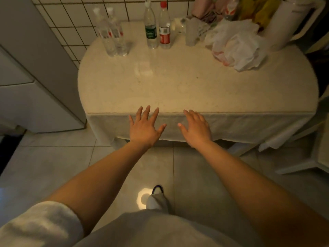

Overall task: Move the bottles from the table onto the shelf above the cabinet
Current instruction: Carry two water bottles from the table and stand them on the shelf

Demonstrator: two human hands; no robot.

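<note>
From the head view I see my left hand (144,128) and right hand (195,129) stretched out side by side at the near edge of the tabletop (178,86), fingers spread, both released and holding nothing. The bottles stand upright at the far side by the tiled wall (74,29): two clear bottles (114,38) touching each other on the left, then a green-labelled bottle (151,27) and a red-labelled bottle (164,27) just beside it. Well apart from my hands. A crumpled plastic bag (236,47) lies to their right.
</note>
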